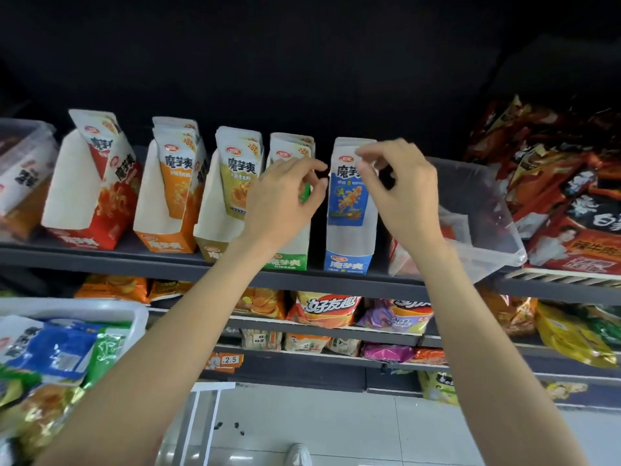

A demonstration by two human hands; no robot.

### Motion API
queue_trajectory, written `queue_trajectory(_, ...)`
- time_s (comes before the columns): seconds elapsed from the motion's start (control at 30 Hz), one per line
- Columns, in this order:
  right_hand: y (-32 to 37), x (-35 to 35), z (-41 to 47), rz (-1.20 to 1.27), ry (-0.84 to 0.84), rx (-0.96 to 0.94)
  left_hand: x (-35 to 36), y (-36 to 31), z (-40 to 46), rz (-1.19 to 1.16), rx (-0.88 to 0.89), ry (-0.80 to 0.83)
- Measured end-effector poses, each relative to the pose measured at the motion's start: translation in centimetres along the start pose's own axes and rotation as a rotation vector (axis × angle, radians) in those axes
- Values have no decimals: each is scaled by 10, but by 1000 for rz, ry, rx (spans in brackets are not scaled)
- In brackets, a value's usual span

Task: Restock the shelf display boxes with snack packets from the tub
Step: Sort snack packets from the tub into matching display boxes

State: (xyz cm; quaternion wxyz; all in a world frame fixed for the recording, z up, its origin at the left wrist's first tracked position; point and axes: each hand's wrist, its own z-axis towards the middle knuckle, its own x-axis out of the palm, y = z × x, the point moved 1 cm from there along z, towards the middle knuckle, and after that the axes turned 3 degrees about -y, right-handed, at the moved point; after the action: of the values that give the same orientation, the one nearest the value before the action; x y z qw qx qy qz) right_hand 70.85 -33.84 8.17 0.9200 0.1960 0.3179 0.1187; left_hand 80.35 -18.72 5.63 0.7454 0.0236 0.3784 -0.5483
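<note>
Top shelf [141, 260], five display boxes in a row: red box [100, 227] at 9 o'clock, then orange box [168, 242], yellow box [210, 252], green box [289, 262], blue box [349, 260] near centre.

Our left hand [282, 200] is raised before the green box, fingers curled, tips at the green packets [292, 148] standing in it; whether it pinches one we cannot tell.

Our right hand [400, 190] is at the blue box's 3 o'clock side, fingers bent, thumb and forefinger pinching the top edge of the blue packet [347, 196].

Clear plastic bin [487, 230] just beside the blue box, at 3 o'clock.

Tub [84, 306] of mixed snack packets at 8 o'clock, below shelf level.
</note>
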Motion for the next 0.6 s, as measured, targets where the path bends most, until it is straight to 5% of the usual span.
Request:
queue_trajectory(0.13, 50, 14, -46, 229, -74, -19, -53, 6, -46, -115, 8, -310)
queue_trajectory(0.23, 88, 41, -86, 396, -14, 2, -99, 18, -96, -109, -76, -379)
queue_trajectory(0.6, 215, 169, -186, 426, 689, -11, -248, 155, -280, 323, -600, 214)
